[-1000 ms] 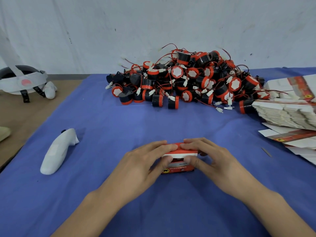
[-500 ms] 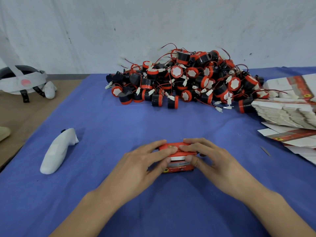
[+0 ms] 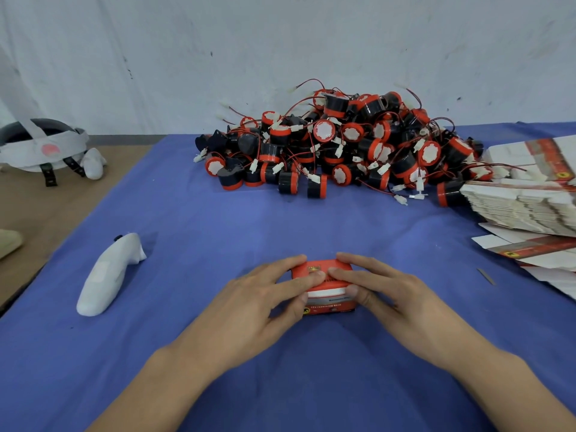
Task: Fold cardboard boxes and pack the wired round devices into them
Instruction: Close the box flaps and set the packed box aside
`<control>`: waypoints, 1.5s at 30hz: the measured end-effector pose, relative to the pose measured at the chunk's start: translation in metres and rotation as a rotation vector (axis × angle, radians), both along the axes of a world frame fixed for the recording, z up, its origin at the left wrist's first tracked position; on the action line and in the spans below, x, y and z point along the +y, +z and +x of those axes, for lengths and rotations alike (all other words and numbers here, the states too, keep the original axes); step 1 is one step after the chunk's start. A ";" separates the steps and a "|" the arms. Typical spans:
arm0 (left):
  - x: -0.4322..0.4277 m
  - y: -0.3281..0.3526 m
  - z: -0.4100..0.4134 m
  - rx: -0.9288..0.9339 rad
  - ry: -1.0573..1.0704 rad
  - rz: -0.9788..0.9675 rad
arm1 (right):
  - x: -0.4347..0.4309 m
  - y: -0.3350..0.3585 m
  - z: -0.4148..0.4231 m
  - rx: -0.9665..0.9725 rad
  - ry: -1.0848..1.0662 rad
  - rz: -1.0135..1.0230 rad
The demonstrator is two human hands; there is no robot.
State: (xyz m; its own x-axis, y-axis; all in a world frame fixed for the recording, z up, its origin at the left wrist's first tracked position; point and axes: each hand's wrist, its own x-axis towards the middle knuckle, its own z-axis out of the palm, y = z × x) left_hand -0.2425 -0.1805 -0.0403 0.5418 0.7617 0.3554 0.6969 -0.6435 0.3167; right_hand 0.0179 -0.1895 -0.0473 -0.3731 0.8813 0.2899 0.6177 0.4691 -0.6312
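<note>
A small red cardboard box (image 3: 324, 302) stands on the blue cloth at the near middle. My left hand (image 3: 268, 294) and my right hand (image 3: 383, 288) hold it from either side. The fingers of both lie across its red top flap and the thumbs press on its front face. Behind it, at the far middle, a big heap of wired round devices (image 3: 339, 148) in black and red lies with red wires and white plugs sticking out. At the right edge sits a stack of flat unfolded boxes (image 3: 523, 204).
A white hand controller (image 3: 107, 275) lies on the cloth at the left. A white headset (image 3: 43, 148) rests on the brown table at the far left. More loose flat boxes (image 3: 536, 251) spread out at the near right, with a small grey sliver (image 3: 486, 275) beside them.
The red top flap has come down flat over the box, so more red top and less white front show. Both hands stayed on the box.
</note>
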 end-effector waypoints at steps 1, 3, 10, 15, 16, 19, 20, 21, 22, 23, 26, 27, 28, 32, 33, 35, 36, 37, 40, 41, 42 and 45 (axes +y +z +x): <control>0.000 0.000 0.000 0.004 -0.004 0.003 | 0.000 0.000 0.001 -0.009 0.002 0.002; 0.001 0.000 0.000 0.011 -0.011 0.012 | 0.000 0.000 0.001 -0.031 0.006 0.003; 0.003 -0.001 0.002 -0.006 -0.019 0.072 | 0.000 0.004 0.001 -0.095 0.015 0.037; 0.000 0.000 0.004 -0.011 -0.016 0.120 | -0.003 0.008 0.000 -0.128 0.004 0.065; 0.000 0.001 0.005 -0.008 -0.018 0.132 | -0.004 0.009 -0.001 -0.138 0.002 0.068; -0.002 0.002 0.007 0.016 -0.025 0.175 | -0.007 0.010 -0.002 -0.216 -0.006 0.091; -0.003 0.002 0.009 0.019 -0.029 0.180 | -0.007 0.010 -0.002 -0.230 -0.007 0.097; -0.003 0.001 0.010 0.015 -0.031 0.182 | -0.008 0.011 -0.002 -0.233 -0.008 0.100; -0.004 0.000 0.011 0.008 -0.031 0.184 | -0.009 0.011 -0.003 -0.232 -0.010 0.102; -0.004 -0.001 0.012 0.005 -0.031 0.187 | -0.009 0.011 -0.003 -0.232 -0.012 0.103; -0.005 -0.004 0.013 0.032 -0.032 0.229 | -0.010 0.010 -0.004 -0.229 -0.012 0.123; -0.005 -0.005 0.013 0.042 -0.034 0.240 | -0.010 0.010 -0.004 -0.216 -0.013 0.135; -0.005 -0.005 0.013 0.044 -0.037 0.243 | -0.010 0.009 -0.005 -0.198 -0.015 0.151; -0.005 -0.006 0.013 0.018 -0.037 0.255 | -0.010 0.005 -0.007 -0.100 -0.041 0.201; -0.005 -0.006 0.014 0.014 -0.038 0.264 | -0.011 0.005 -0.008 -0.074 -0.052 0.202; -0.006 -0.006 0.016 0.001 -0.048 0.286 | -0.011 0.004 -0.010 -0.045 -0.063 0.202; -0.007 -0.005 0.018 -0.007 -0.057 0.295 | -0.011 0.004 -0.010 -0.037 -0.066 0.200; -0.007 -0.005 0.020 -0.014 -0.065 0.302 | -0.011 0.004 -0.010 -0.032 -0.069 0.197; -0.008 -0.005 0.025 -0.022 -0.064 0.302 | -0.010 0.003 -0.012 -0.035 -0.074 0.181; -0.008 -0.006 0.027 -0.020 -0.058 0.302 | -0.009 0.001 -0.012 -0.044 -0.074 0.177; -0.009 -0.006 0.029 -0.020 -0.051 0.298 | -0.007 -0.001 -0.012 -0.046 -0.073 0.171; -0.011 -0.010 0.037 -0.024 -0.036 0.248 | -0.003 -0.006 -0.014 0.011 -0.052 0.137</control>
